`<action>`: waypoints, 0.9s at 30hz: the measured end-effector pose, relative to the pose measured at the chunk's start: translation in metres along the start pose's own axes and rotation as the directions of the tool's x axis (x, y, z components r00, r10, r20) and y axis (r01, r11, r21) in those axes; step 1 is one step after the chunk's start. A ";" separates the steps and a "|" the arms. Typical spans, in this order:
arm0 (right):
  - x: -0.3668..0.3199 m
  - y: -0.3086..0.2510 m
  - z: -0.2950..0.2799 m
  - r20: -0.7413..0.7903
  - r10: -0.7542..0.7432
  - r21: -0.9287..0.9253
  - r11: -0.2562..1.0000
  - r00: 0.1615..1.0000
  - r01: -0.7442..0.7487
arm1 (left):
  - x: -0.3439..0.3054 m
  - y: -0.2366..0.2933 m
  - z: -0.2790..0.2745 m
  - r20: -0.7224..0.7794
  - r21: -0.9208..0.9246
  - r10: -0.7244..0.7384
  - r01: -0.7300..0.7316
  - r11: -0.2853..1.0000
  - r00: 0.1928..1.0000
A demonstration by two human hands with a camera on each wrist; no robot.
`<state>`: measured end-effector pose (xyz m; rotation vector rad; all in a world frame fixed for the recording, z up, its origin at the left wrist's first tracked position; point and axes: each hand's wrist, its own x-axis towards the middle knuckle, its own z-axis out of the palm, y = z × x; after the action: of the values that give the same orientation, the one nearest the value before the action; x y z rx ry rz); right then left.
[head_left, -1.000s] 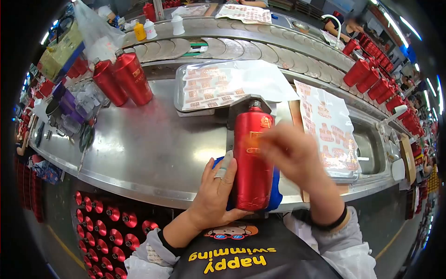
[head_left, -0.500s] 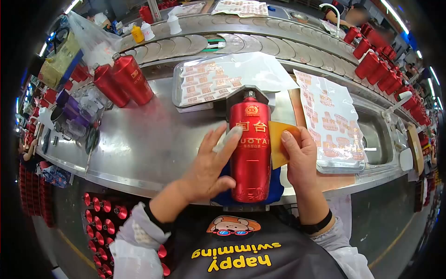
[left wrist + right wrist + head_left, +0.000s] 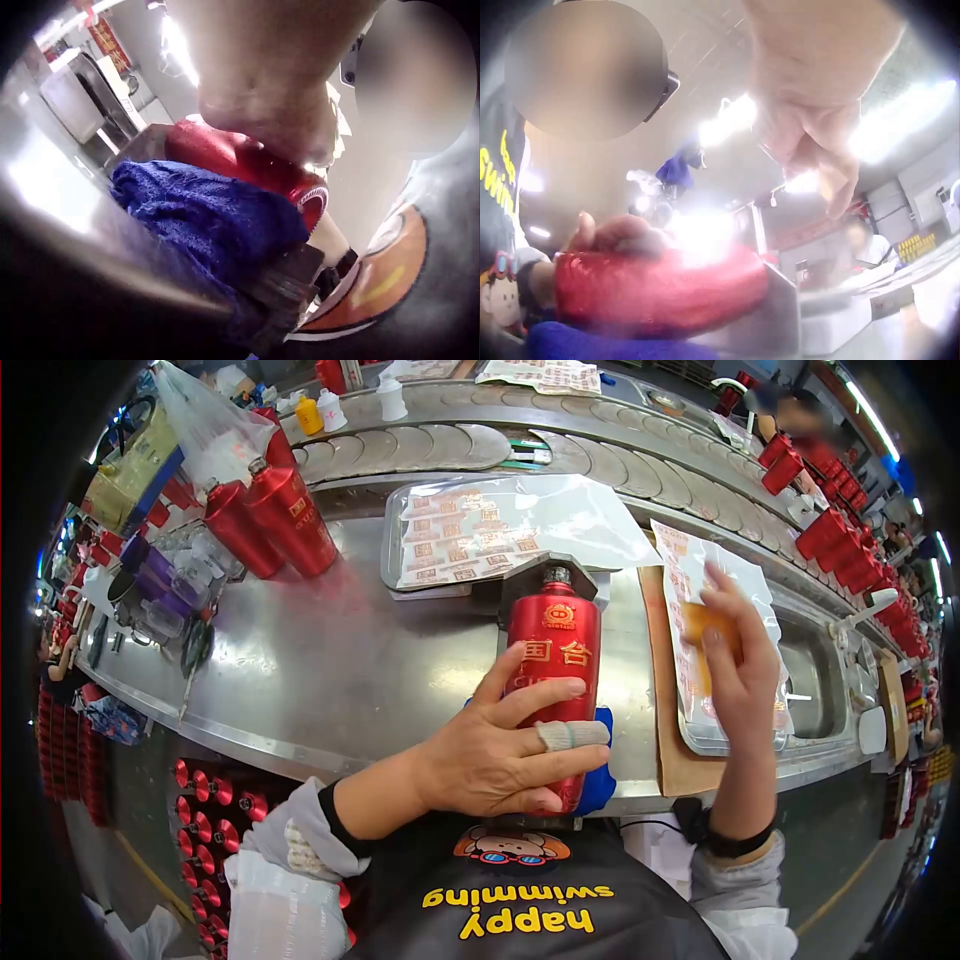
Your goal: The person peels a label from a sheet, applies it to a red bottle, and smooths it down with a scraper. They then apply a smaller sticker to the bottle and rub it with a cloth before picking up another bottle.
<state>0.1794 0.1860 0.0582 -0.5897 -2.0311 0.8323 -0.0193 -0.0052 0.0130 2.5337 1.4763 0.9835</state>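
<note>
A red bottle with gold lettering (image 3: 555,628) (image 3: 281,174) (image 3: 660,292) lies with its neck in a dark holder (image 3: 515,592), over a blue cloth (image 3: 602,770) (image 3: 210,214) (image 3: 615,346). Across the bottle's lower front rests my left hand (image 3: 500,745) (image 3: 262,97) (image 3: 619,234), its fingers extended and one wearing a pale finger sleeve (image 3: 572,735). My right hand (image 3: 745,670) (image 3: 814,127), blurred, is raised to the right over the printed sheet, apart from the bottle. Between its thumb and fingers it pinches a yellow-orange piece (image 3: 706,628).
Behind the bottle lies a tray with printed labels (image 3: 450,540); another printed sheet (image 3: 680,575) is at the right beside a sink (image 3: 812,670). Two red bottles (image 3: 292,520) stand at the left near scissors (image 3: 192,670). A plated conveyor (image 3: 400,450) runs behind.
The left hand has moved from the bottle's left side to lie across its front. The right hand, with the yellow-orange piece, has moved away from the bottle to the right.
</note>
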 end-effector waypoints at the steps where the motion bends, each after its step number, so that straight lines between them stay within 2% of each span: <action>1: 0.020 -0.004 -0.003 0.112 -0.115 -0.141 0.981 0.987 0.130 | -0.005 0.002 0.001 -0.029 -0.006 -0.032 0.032 0.999 0.999; 2: 0.043 -0.005 -0.001 0.239 -0.205 -0.263 0.927 0.949 0.267 | -0.011 0.004 0.003 -0.069 -0.040 -0.076 0.073 0.997 0.995; 4: 0.095 0.021 0.018 0.500 -0.286 -0.322 0.814 0.817 0.483 | -0.024 0.008 0.008 -0.144 -0.112 -0.168 0.153 0.982 0.975; 6: 0.139 0.049 0.056 0.679 -0.168 -0.354 0.777 0.715 0.520 | -0.034 0.010 0.012 -0.169 -0.153 -0.245 0.220 0.963 0.955; 8: 0.172 0.060 0.099 0.793 -0.038 -0.397 0.726 0.608 0.562 | -0.042 0.010 0.019 -0.223 -0.192 -0.309 0.269 0.944 0.925; 12: 0.206 0.062 0.173 0.868 0.110 -0.445 0.602 0.483 0.663 | -0.055 0.005 0.026 -0.288 -0.261 -0.383 0.313 0.913 0.878; 16: 0.219 0.065 0.189 0.879 0.216 -0.475 0.470 0.424 0.744 | -0.059 -0.001 0.026 -0.287 -0.281 -0.386 0.309 0.909 0.877; 17: 0.224 0.081 0.187 0.885 0.096 -0.436 0.518 0.456 0.736 | -0.059 -0.002 0.026 -0.295 -0.286 -0.380 0.299 0.911 0.877; 20: 0.249 0.103 0.187 0.846 0.090 -0.450 0.648 0.525 0.614 | -0.056 -0.003 0.025 -0.290 -0.376 -0.408 0.290 0.880 0.866; 21: 0.248 0.110 0.188 0.786 0.007 -0.417 0.744 0.618 0.522 | -0.056 -0.006 0.026 -0.299 -0.395 -0.407 0.276 0.876 0.863; 24: 0.256 0.110 0.202 0.767 0.141 -0.520 0.709 0.626 0.477 | -0.056 -0.008 0.027 -0.265 -0.462 -0.434 0.282 0.841 0.861; 27: 0.271 0.134 0.203 0.814 0.123 -0.462 0.730 0.568 0.504 | -0.059 -0.009 0.025 -0.234 -0.459 -0.444 0.304 0.835 0.865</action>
<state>-0.1224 0.3857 0.0161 -0.3079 -3.2542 0.1468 -0.0331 -0.0408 -0.0398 1.7532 1.5580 1.5061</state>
